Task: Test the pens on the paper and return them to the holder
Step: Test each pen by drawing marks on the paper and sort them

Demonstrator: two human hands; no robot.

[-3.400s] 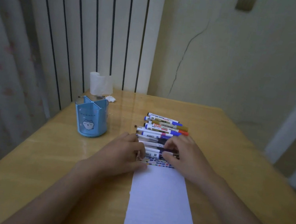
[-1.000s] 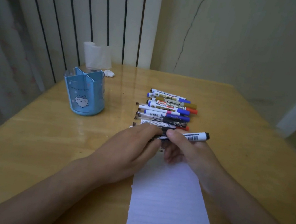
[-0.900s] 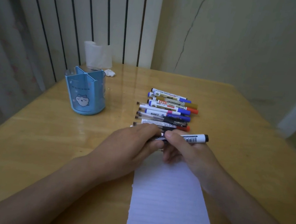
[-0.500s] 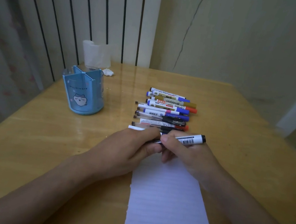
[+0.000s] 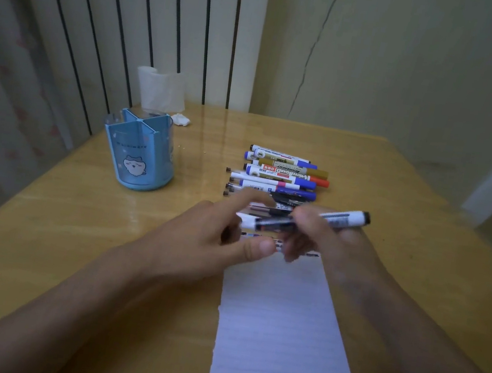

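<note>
My right hand (image 5: 323, 239) grips a white marker (image 5: 338, 220) with a black tail end, held level above the top edge of the white lined paper (image 5: 281, 325). Its dark cap end (image 5: 274, 224) points left, into the gap between the spread index finger and thumb of my left hand (image 5: 211, 241), which does not clamp it. Both hands are blurred. Several pens (image 5: 281, 175) lie in a row just beyond my hands, and the nearest ones are partly hidden. The blue pen holder (image 5: 139, 154) with a cartoon face stands at the left.
A roll of white tissue (image 5: 160, 89) and a crumpled scrap (image 5: 180, 119) sit behind the holder near the wall. The wooden table (image 5: 73, 224) ends at a radiator and curtain on the left, and its right edge drops off to the floor.
I picked one marker out of the row and lifted it over the paper's top. In the last half second my left fingers spread apart around the marker's cap end.
</note>
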